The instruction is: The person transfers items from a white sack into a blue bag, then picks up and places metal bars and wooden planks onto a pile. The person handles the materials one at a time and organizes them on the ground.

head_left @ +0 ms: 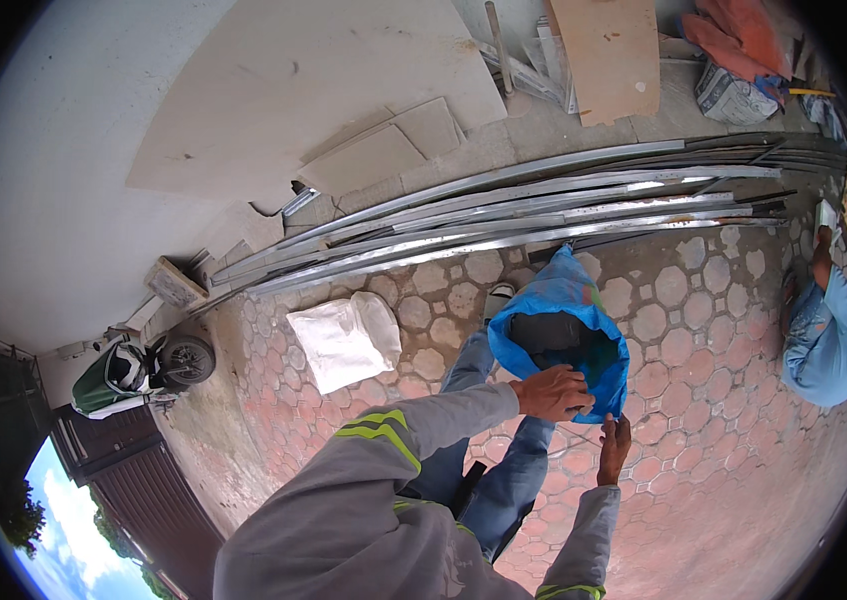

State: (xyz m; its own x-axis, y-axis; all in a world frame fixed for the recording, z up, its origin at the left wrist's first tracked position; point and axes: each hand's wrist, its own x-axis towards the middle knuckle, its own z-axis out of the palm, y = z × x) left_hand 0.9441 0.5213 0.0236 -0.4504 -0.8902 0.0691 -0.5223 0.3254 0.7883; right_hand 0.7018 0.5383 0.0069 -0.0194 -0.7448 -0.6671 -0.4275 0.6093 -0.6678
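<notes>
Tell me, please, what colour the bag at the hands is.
The bag is blue, best seen in the head view.

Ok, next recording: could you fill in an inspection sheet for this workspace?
Surface: paved floor, pinkish blocks, greyer toward the metal bars.
Job's things: blue bag, mouth open, dark inside, contents hard to tell; white sack lying on the paving to its left.
Clutter: the bars lie in a long row beyond the bag; a large pale sheet and a tan board stand behind them.
Hands: left hand at the bag's near rim, fingers curled; right hand at the rim's near right edge; grips unclear.
Cables: nothing seen for certain.
Surroundings: motorcycle at left; another person at right.
</notes>
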